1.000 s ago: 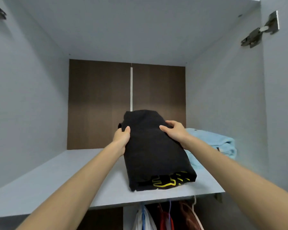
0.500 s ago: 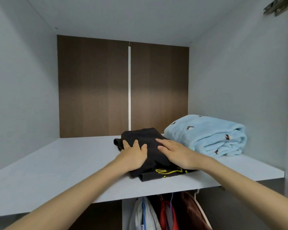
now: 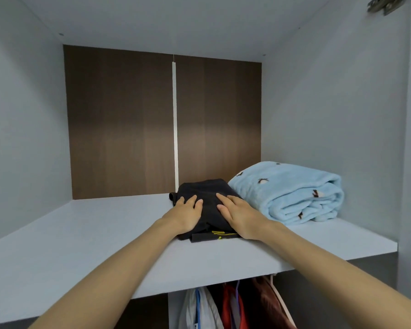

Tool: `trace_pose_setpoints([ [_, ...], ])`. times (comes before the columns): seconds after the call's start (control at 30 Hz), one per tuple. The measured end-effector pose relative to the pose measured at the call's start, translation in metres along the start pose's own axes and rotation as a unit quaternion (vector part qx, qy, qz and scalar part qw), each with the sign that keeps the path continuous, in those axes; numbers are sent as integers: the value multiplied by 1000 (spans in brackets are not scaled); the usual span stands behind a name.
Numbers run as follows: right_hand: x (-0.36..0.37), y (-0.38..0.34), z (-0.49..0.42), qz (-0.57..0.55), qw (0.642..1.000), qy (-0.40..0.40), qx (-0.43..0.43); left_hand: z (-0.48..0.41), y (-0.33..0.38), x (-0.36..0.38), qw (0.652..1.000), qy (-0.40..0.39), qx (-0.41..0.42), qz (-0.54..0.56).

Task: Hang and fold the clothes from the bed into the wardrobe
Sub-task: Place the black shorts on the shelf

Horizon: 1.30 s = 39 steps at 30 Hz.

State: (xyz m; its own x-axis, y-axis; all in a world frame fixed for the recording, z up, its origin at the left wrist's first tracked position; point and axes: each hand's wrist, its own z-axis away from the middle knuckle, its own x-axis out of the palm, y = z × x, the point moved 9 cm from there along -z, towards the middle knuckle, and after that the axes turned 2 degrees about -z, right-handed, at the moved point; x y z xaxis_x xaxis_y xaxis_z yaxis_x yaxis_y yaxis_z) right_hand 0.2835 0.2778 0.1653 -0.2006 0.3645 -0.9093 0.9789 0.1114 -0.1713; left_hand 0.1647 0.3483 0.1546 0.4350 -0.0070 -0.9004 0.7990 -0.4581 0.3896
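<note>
A folded black garment [image 3: 209, 198] with a yellow print at its front edge lies on the grey upper wardrobe shelf [image 3: 81, 236]. My left hand [image 3: 185, 213] rests flat on its left half, fingers spread. My right hand [image 3: 237, 216] lies flat on its right half, palm down. Neither hand grips the cloth; both press on top. A folded light blue fleece [image 3: 292, 191] sits just right of the black garment, touching its far corner.
The shelf has a brown back panel [image 3: 128, 124] and grey side walls. Below the shelf edge hang several clothes [image 3: 237, 305], white, red and brown, on hangers. A door hinge [image 3: 380, 3] shows at the top right.
The black garment has been set down flat on the shelf beside the blue fleece. My hands moved from gripping its sides to lying flat on top.
</note>
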Motion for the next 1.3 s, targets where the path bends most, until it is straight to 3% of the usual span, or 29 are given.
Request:
trace_pose_setpoints([
  [0.2,-20,-8,21,-23,999,-4,-24,36,6,-19,1000,23,13,-15],
  [0.43,-85,-15,71,-107,982,149,-42,113,45,-69,973,195,94,84],
  [0.6,-107,-17,118,-174,967,186,-30,163,64,-81,949,191,131,215],
  [0.9,-131,-35,235,-213,955,208,11,268,99,-72,936,179,170,251],
  [1.3,-104,-51,490,-220,944,195,146,441,152,47,938,58,191,282],
])
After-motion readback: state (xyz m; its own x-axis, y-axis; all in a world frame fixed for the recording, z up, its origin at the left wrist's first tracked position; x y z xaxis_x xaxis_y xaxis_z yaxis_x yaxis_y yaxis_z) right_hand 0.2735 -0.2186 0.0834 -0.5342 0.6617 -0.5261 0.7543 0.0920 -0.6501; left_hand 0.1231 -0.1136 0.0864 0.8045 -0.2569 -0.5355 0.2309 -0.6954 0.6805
